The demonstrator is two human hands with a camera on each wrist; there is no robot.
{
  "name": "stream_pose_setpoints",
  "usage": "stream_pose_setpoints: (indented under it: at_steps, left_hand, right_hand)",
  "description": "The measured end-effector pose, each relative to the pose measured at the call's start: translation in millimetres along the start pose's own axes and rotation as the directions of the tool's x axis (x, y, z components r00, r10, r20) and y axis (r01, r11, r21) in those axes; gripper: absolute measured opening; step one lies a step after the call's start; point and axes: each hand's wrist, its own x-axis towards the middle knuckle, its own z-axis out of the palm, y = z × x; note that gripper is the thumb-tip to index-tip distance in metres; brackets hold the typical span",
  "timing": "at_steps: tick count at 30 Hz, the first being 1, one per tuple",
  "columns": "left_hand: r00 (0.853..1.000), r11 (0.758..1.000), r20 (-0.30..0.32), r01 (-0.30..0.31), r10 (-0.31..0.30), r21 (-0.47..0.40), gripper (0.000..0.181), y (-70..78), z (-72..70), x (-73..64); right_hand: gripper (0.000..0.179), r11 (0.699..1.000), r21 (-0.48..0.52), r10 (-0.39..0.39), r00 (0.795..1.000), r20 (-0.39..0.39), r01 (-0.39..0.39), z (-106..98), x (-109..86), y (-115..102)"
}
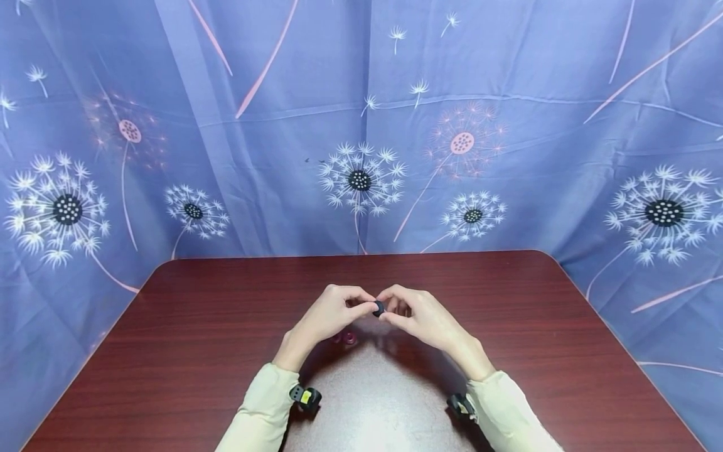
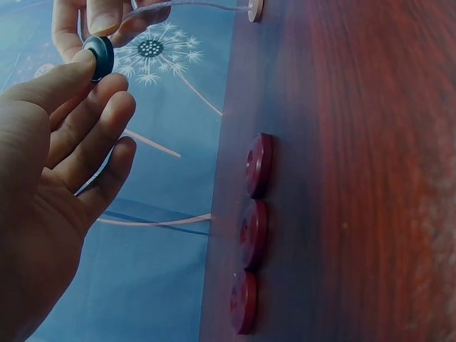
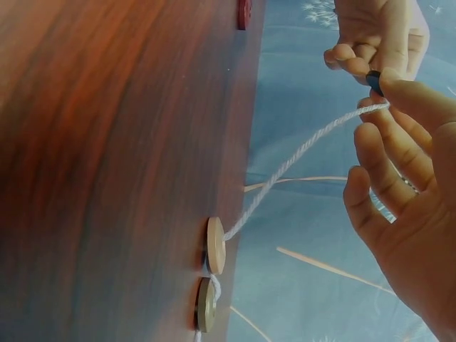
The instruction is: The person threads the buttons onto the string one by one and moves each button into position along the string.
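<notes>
My left hand point(image 1: 324, 315) pinches a black round button point(image 2: 103, 57) by its edge between thumb and forefinger, above the middle of the table. Facing it, my right hand point(image 1: 430, 318) meets the button with its fingertips and pinches a pale twisted cord point(image 3: 303, 148) close beside it. Fingers hide the cord's end, so I cannot tell whether it passes through the button. From the right hand the cord slopes down to a beige button point(image 3: 216, 246) and an olive button point(image 3: 206, 305), strung on it near the tabletop.
Three dark red buttons point(image 2: 254, 234) line up on the glossy brown wooden table point(image 1: 198, 351), below the left hand. A blue curtain point(image 1: 271, 157) with dandelion prints hangs around the table's back and sides. Both wrists carry small black cameras point(image 1: 307, 398).
</notes>
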Motion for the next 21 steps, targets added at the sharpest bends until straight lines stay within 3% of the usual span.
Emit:
stream_pose_setpoints:
  at_steps: [11, 21]
  left_hand:
    - [0.998, 1.0, -0.047, -0.029, 0.029, 0.006, 0.01, 1.1, 1.2, 0.2]
    - [0.998, 0.999, -0.052, -0.046, 0.046, -0.005, 0.008, 1.6, -1.6, -0.9]
  right_hand:
    - [0.022, 1.0, -0.023, -0.014, 1.0, -0.006, 0.014, -0.3, -0.6, 0.5]
    - [0.021, 1.0, -0.017, -0.006, 1.0, -0.005, 0.006, -1.5, -0.7, 0.0]
